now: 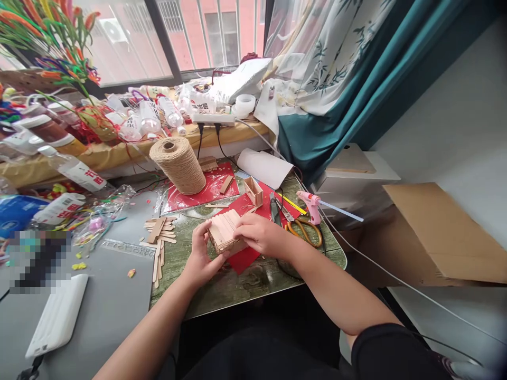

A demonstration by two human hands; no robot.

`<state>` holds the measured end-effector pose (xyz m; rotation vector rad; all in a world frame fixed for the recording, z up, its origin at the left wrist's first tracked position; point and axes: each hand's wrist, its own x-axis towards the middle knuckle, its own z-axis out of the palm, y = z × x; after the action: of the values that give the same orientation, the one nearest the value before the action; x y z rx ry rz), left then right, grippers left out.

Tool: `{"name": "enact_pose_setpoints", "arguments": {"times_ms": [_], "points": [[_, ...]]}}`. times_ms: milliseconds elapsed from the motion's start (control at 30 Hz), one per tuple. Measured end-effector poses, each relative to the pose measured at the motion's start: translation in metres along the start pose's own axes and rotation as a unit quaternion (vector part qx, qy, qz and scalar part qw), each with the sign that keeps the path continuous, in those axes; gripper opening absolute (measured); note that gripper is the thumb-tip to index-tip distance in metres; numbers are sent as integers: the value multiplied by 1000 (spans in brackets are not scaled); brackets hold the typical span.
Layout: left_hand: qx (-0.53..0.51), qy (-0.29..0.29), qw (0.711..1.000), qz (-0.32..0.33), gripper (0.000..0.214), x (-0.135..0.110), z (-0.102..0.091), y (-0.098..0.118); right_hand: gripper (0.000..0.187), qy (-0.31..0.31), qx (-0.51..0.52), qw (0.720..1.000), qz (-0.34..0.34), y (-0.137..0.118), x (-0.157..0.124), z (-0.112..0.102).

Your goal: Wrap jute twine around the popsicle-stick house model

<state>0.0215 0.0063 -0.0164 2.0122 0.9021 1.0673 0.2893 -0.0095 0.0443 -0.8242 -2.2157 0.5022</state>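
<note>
Left hand [200,256]: closed on near-left end of stick block [225,230]; thumb up along its side, fingers mostly hidden underneath.
Right hand [259,235]: palm down, curled over block's right end, gripping; fingertips on top slats.
Stick block: pale flat wooden sticks joined side by side, held btw both hands just above counter [253,279], over near edge of red paper [206,192]; tilted a bit toward viewer.
Step, as judged: holding slats together & squaring the piece.
Doing it well (judgement): squeeze evenly from both ends, pads flat so no slat skews; keep edges flush; support underside w/ left fingers; grip light, since thin sticks prob. flex or pop loose.
Hazard (judgement): glue gun [312,203] & its cord lie near right elbow side; keep forearm off them.
Close by: loose sticks [160,235] on counter left of block; scissors [304,232] just right of right hand.
Further: twine spool [180,164] upright behind red paper.
Container 1: small stick box [253,191] on red paper behind block, open-topped; nothing made out inside.
Container 2: plastic bottles [150,116] on sill, lying over; contents can't tell.
Container 3: clear bags [95,227] far left, small coloured bits inside.
Container 4: cardboard box [435,237] far right; only flap seen, inside hidden.
</note>
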Motion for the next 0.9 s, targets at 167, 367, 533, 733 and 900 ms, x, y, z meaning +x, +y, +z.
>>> {"name": "enact_pose_setpoints", "arguments": {"times_ms": [167, 367, 533, 733, 900], "points": [[45, -5, 999, 3, 86, -11, -11, -2, 18, -24, -6, 1000, 7, 5, 2, -1], [212, 52, 965, 146, 63, -14, -22, 27, 18, -34, 4, 999, 8, -3, 3, 3], [248, 19, 949, 194, 25, -3, -23, 35, 20, -29, 8, 999, 18, -5, 2, 2], [217, 4, 958, 189, 19, 2, -22, 33, 26, -11, 19, 1000, 23, -3, -7, -5], [212, 19, 960, 182, 20, 0, -20, 34, 27, 15, 29, 999, 40, -4, -12, -8]]}}
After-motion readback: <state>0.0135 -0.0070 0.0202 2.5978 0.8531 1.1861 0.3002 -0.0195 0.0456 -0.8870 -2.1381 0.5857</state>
